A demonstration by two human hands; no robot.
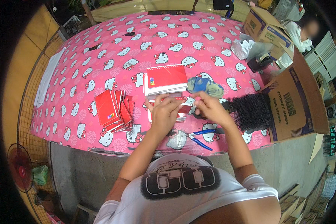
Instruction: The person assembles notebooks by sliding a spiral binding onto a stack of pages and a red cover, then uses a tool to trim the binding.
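My left hand [165, 112] is curled over a small red notebook [185, 109] with white pages, its fingers closed at the top edge. At the notebook's right end, my right hand [211, 107] has thumb and fingers pinched together; what lies between them is too small to make out. Just beyond sits a stack of red-covered notebooks [167, 76] with punched holes along the top edge. A leaning pile of red notebooks [108, 108] lies to the left. Pliers with blue handles [202, 141] rest near the table edge below my hands. Many black spiral binding coils [250, 112] lie right of my right hand.
A blue and pale green cloth item [205, 86] lies beside the stack. An open cardboard box [296, 100] stands at the right, another box [263, 28] behind it. White plastic bag [242, 47] and folded white cloth [50, 76] lie on the pink table cover [145, 46]. A person [299, 35] is at the far right.
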